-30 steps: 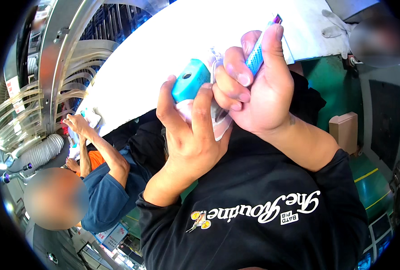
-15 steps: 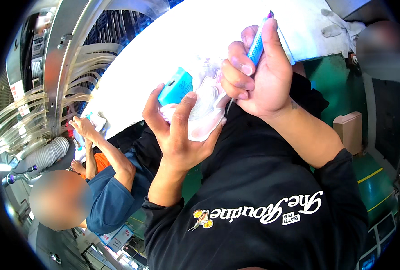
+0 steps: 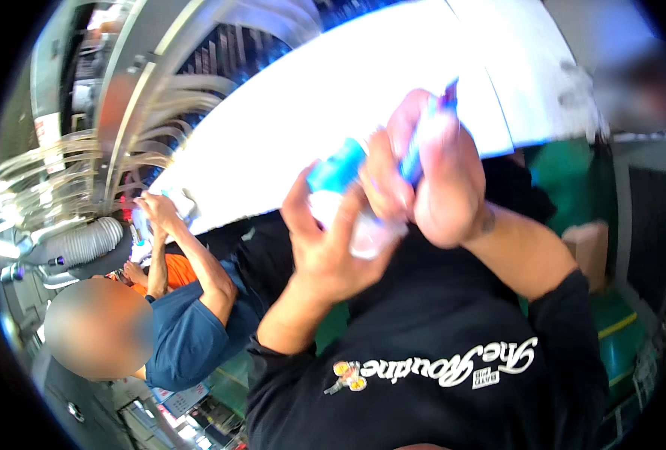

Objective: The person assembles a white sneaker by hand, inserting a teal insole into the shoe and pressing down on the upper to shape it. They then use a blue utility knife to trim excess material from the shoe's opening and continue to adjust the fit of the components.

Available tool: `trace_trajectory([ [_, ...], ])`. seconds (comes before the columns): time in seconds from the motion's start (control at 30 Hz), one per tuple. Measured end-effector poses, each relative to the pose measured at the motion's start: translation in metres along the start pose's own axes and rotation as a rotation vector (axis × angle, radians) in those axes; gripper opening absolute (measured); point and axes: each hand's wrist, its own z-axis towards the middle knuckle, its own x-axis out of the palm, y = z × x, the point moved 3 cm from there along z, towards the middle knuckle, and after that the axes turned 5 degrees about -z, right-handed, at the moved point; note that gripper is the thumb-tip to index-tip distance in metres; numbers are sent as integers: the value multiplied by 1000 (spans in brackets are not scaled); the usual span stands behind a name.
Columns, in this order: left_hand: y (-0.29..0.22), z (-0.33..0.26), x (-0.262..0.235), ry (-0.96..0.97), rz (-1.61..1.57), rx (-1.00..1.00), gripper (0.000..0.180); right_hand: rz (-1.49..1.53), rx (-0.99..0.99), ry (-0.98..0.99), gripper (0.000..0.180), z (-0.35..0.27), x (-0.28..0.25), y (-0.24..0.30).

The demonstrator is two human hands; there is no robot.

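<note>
My left hand (image 3: 329, 251) is closed round a pale, pinkish moulded piece (image 3: 374, 237) with a bright blue block-shaped part (image 3: 337, 166). The fingers grip it from below and the left side. Close by on the right, my right hand (image 3: 445, 176) is wrapped round a slim blue-handled tool (image 3: 411, 161) with a dark tip pointing up. Its exact kind is not clear. Fingers of the right hand cover part of the moulded piece, and motion blurs both held things. Whether the tool touches the piece cannot be seen.
A white worktable (image 3: 288, 127) curves across the far side. Behind it on the left are pale tubes (image 3: 190, 86) and a metal frame. A co-worker in a blue shirt (image 3: 190, 322) sits at the left, hands at the table. A cardboard box (image 3: 588, 251) stands at the right.
The left hand with the moulded piece has shifted right. The right hand has come lower with its tool. The hands are closer together, and the view has swung slightly.
</note>
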Motion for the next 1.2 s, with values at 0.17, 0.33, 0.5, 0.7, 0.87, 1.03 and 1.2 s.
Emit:
trace_trajectory([
  [0.17, -2, 4, -4, 13, -55, 15, 65, 113, 296, 21, 42, 6, 3, 7],
  [0.33, 5, 9, -7, -10, -142, 19, 69, 239, 543, -192, 47, 0, -2, 6],
  [0.5, 9, 10, -5, 1, -179, -28, 72, 249, 403, -346, 50, 0, -6, 0],
  [0.7, 14, 8, -6, -58, -132, -8, 76, 172, 191, -234, 42, 24, -9, -4],
  [0.87, 19, 9, -5, -42, -134, -24, 79, -49, 142, -160, 48, 32, -11, -12],
  [1.03, 23, 10, -7, -29, -120, -32, 76, -333, 43, -228, 47, 35, -1, -14],
  [1.2, 20, 11, -4, -1, -95, -15, 73, -569, -130, -273, 38, 38, 7, -23],
])
